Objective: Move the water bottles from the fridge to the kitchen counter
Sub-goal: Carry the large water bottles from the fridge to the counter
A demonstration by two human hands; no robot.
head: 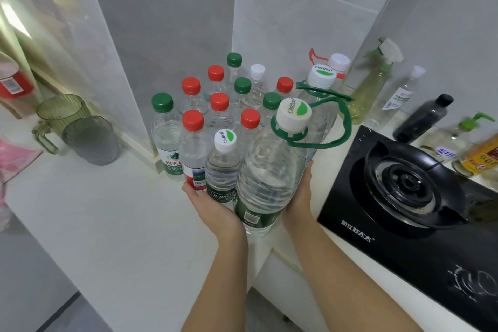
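Note:
A large clear water bottle (pixel 266 178) with a white cap and green carry handle is held between both hands over the white counter (pixel 121 218), tilted back toward me. My left hand (pixel 213 207) holds its lower left side. My right hand (pixel 299 197) cups its right side. A small white-capped bottle (pixel 222 167) stands just left of it. Behind stand several red-capped bottles (pixel 192 148) and green-capped bottles (pixel 164 129), plus a second large bottle (pixel 320 105) with a green handle.
A black gas stove (pixel 409 197) lies right of the bottles. Behind it stand a spray bottle (pixel 374 83), a dark bottle (pixel 423 118) and sauce bottles (pixel 479 156). Two tinted cups (pixel 80 129) stand at the left. Grey tiled walls (pixel 167 21) close the corner.

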